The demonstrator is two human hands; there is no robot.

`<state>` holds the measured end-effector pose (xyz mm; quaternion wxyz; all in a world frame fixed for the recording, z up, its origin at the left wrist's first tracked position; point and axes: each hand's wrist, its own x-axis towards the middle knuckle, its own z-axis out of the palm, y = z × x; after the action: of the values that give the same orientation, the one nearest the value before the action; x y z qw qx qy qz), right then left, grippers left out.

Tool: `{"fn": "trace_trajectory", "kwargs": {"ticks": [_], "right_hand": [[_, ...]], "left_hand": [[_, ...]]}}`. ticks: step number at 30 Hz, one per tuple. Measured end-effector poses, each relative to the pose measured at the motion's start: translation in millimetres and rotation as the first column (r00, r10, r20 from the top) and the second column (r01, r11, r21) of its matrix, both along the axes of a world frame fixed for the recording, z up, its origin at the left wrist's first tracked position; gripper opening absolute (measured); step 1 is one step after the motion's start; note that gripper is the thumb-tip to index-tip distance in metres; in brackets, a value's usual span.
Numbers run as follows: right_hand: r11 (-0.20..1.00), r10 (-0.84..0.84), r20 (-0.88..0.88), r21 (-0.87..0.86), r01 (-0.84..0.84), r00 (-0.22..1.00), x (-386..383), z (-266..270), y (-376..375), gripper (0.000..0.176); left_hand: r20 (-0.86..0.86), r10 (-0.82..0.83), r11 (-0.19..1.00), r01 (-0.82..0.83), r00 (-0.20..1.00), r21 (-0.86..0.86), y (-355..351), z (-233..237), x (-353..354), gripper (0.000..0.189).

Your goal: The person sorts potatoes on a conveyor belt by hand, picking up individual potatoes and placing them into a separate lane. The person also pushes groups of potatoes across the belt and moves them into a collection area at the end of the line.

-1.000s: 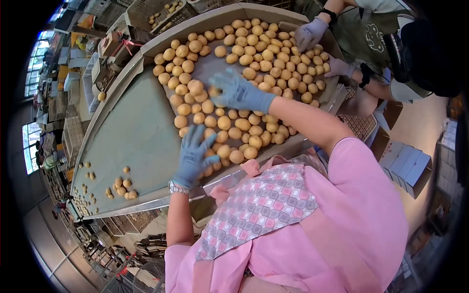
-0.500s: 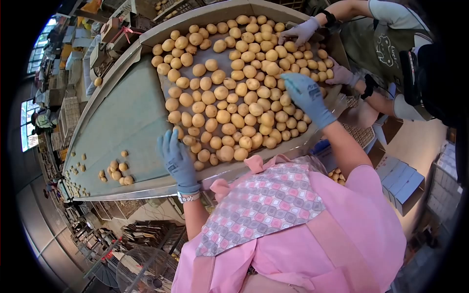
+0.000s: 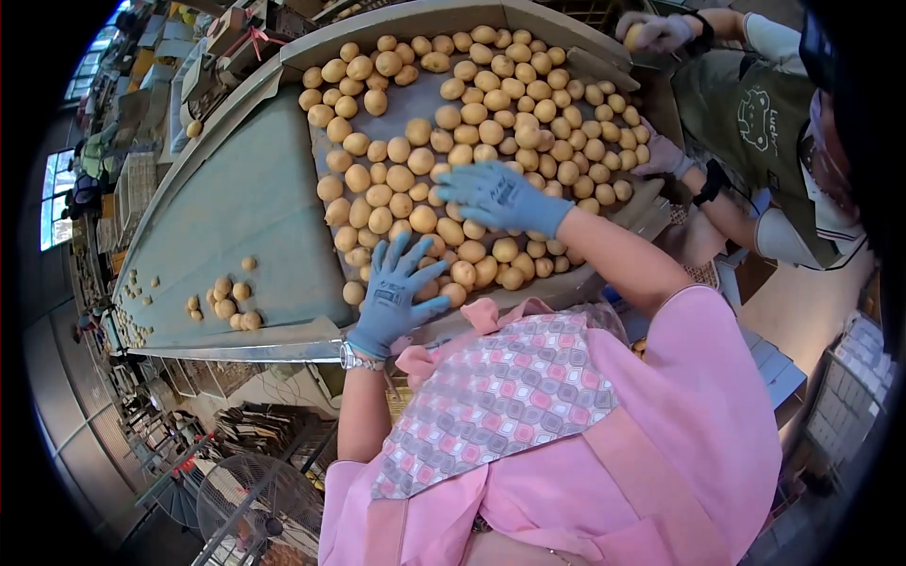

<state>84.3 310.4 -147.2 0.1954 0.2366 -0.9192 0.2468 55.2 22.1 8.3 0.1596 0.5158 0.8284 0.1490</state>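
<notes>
Conveyor belt (image 3: pixel 255 208), roundish potatoes (image 3: pixel 423 219), axes mixed

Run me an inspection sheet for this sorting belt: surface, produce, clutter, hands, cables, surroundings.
Surface: grey-green belt inside a metal rim.
Job's things: dense heap of tan potatoes on the belt's right part; small loose group apart at the left.
Clutter: boxes beyond the belt's far edge.
Hands: left hand open, fingers spread on the heap's near edge; right hand open, palm down mid-heap; both blue-gloved.
Cables: nothing seen.
Surroundings: co-worker in green apron opposite, grey-gloved; floor fan below the belt.
</notes>
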Motion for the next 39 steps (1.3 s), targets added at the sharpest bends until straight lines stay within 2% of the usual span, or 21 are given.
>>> {"fn": "trace_trajectory", "kwargs": {"ticks": [1, 2, 4, 7, 10, 11, 13, 14, 16, 18, 20, 22, 24, 25, 27, 29, 30, 32, 35, 38, 39], "right_hand": [[0.981, -0.102, 0.172, -0.145, 0.128, 0.980, -14, 13, 2, 0.058], [0.956, -0.285, 0.185, -0.016, 0.293, 0.940, -18, 57, 0, 0.060], [0.740, -0.671, 0.177, 0.098, 0.665, 0.720, -19, 47, -31, 0.058], [0.900, -0.412, 0.053, 0.183, 0.396, 0.910, 44, 43, -59, 0.054], [0.992, -0.121, 0.085, -0.019, 0.123, 0.989, 98, 56, -44, 0.048], [1.000, 0.010, 0.234, 0.007, -0.011, 0.972, 103, 77, -22, 0.043], [1.000, -0.019, 0.300, 0.008, 0.018, 0.954, 104, 91, 24, 0.034], [0.983, -0.176, 0.218, -0.013, 0.183, 0.960, 94, 84, 44, 0.029], [0.780, -0.462, 0.305, -0.308, 0.545, 0.833, 64, 74, 65, 0.034], [0.496, -0.476, 0.554, -0.472, 0.729, 0.682, 32, 52, 72, 0.045], [0.542, -0.539, 0.521, -0.387, 0.746, 0.662, 18, 49, 49, 0.053], [0.763, -0.639, 0.082, -0.055, 0.644, 0.765, 15, 69, -9, 0.056], [0.952, -0.303, 0.168, 0.016, 0.305, 0.938, 24, 73, -52, 0.051], [0.988, -0.090, 0.203, -0.104, 0.113, 0.975, 41, 67, -74, 0.051], [0.987, 0.087, 0.264, -0.153, -0.048, 0.961, 45, 71, -84, 0.046], [1.000, -0.002, 0.350, 0.015, -0.004, 0.937, 23, 105, -53, 0.035], [0.974, -0.157, 0.015, -0.162, 0.158, 0.987, 1, 107, -26, 0.038], [0.879, -0.435, 0.132, -0.156, 0.452, 0.891, -40, 73, 37, 0.031], [0.749, -0.656, 0.353, 0.202, 0.631, 0.667, -87, 58, 109, 0.029], [0.723, -0.689, 0.524, 0.443, 0.531, 0.502, -110, 52, 102, 0.063], [0.714, -0.700, 0.506, 0.508, 0.482, 0.504, -120, 27, 110, 0.070]], "left_hand": [[0.000, 0.028, 1.000, -0.028, 1.000, -0.008, -3, -11, -2, 0.055], [0.003, 0.053, 0.998, -0.053, 0.999, -0.016, -7, -18, -2, 0.057], [-0.110, 0.111, 0.993, -0.106, 0.988, 0.046, -8, -17, -3, 0.051], [-0.266, 0.286, 0.957, -0.264, 0.920, 0.117, -13, -13, -5, 0.043], [-0.299, 0.489, 0.870, -0.435, 0.819, 0.231, -27, -21, -11, 0.042], [-0.240, 0.534, 0.837, -0.466, 0.811, 0.287, -26, -18, -10, 0.041], [-0.211, 0.527, 0.831, -0.448, 0.824, 0.329, -26, -19, -10, 0.042], [-0.201, 0.521, 0.829, -0.436, 0.830, 0.350, -26, -20, -13, 0.042], [-0.214, 0.405, 0.893, -0.333, 0.889, 0.303, -18, -14, -9, 0.044], [-0.188, 0.243, 0.952, -0.196, 0.952, 0.237, -5, -2, -4, 0.045], [-0.138, 0.167, 0.983, -0.154, 0.976, 0.102, -6, -3, 0, 0.055], [-0.147, 0.126, 0.992, -0.124, 0.981, 0.021, -14, -15, -4, 0.060], [-0.199, 0.181, 0.980, -0.193, 0.963, -0.039, -26, -15, -21, 0.060], [-0.270, 0.226, 0.968, -0.248, 0.936, -0.047, -34, -18, -31, 0.058], [-0.430, 0.317, 0.909, -0.400, 0.845, -0.115, -48, -12, -47, 0.055], [-0.579, 0.416, 0.815, -0.570, 0.701, -0.104, -60, -5, -57, 0.053], [-0.626, 0.473, 0.773, -0.633, 0.620, -0.044, -67, -6, -63, 0.052], [-0.610, 0.635, 0.718, -0.652, 0.473, 0.242, -84, -25, -65, 0.052], [-0.532, 0.684, 0.714, -0.607, 0.499, 0.349, -76, -23, -68, 0.045], [-0.482, 0.667, 0.744, -0.544, 0.567, 0.389, -71, -15, -70, 0.042], [-0.466, 0.659, 0.752, -0.527, 0.590, 0.397, -67, -14, -70, 0.041]]}}
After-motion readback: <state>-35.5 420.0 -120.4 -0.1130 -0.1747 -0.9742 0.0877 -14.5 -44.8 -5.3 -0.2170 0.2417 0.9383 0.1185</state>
